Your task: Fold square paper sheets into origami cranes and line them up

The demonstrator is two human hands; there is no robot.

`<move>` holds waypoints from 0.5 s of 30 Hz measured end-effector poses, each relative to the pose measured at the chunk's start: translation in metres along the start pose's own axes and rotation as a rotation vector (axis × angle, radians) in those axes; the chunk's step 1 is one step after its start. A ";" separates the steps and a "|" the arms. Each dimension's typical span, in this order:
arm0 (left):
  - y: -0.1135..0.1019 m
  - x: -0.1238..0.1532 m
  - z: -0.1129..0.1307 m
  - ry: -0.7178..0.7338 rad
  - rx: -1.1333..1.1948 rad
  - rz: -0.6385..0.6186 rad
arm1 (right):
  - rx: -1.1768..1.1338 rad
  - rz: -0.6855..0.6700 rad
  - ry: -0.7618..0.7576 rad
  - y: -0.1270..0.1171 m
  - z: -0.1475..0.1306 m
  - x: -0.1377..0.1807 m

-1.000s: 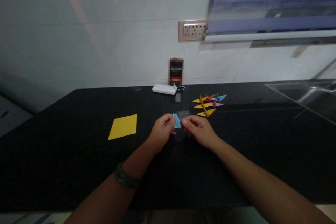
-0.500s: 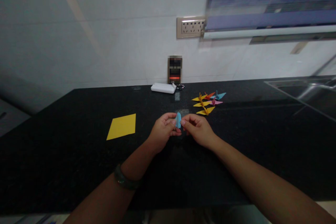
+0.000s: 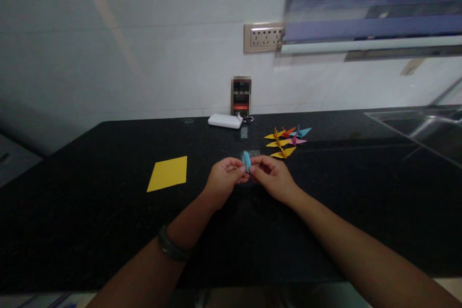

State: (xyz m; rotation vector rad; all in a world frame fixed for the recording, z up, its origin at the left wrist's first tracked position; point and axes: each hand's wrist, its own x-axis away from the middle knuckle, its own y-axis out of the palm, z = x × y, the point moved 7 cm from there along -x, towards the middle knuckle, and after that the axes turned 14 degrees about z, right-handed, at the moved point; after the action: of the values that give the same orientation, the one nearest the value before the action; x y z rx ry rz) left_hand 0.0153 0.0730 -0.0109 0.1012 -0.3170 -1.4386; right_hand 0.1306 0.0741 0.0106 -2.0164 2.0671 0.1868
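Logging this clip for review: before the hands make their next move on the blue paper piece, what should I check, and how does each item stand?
1. Two-handed grip: left hand and right hand both pinch the blue folded paper at the fingertips. Ok.
2. Creases readable: the piece is small and partly hidden by the fingers. Cannot tell.
3. Yellow square sheet lies flat on the black counter, left of the hands and apart from them. Ok.
4. Paper cranes lie in a cluster beyond the right hand, not touching it. Ok.
5. White case sits back by the wall, away from both hands. Ok.
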 end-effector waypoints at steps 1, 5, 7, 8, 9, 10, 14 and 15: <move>0.000 0.000 0.000 -0.004 0.004 0.001 | -0.002 -0.004 -0.011 0.000 0.000 0.000; 0.002 0.001 0.000 -0.022 0.011 -0.019 | -0.005 -0.011 -0.013 0.000 0.002 0.000; 0.003 0.003 0.002 -0.021 0.007 -0.031 | -0.008 -0.018 -0.009 0.000 0.002 0.000; 0.004 0.003 0.002 -0.016 -0.003 -0.034 | -0.009 -0.022 -0.010 0.000 0.001 0.000; 0.004 0.004 0.003 -0.009 -0.016 -0.036 | -0.008 -0.024 -0.016 -0.001 0.001 0.000; 0.005 0.005 0.003 -0.004 -0.028 -0.038 | -0.002 -0.024 -0.028 -0.001 0.000 -0.001; 0.005 0.006 0.004 0.015 -0.044 -0.039 | 0.056 -0.016 -0.126 -0.002 -0.007 0.000; 0.005 0.005 0.004 0.019 -0.051 -0.036 | 0.073 -0.010 -0.149 -0.002 -0.009 0.001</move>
State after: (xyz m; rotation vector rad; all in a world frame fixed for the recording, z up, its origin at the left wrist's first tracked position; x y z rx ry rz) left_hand 0.0189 0.0688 -0.0046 0.0796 -0.2635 -1.4798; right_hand 0.1323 0.0708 0.0194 -1.9088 1.9441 0.2474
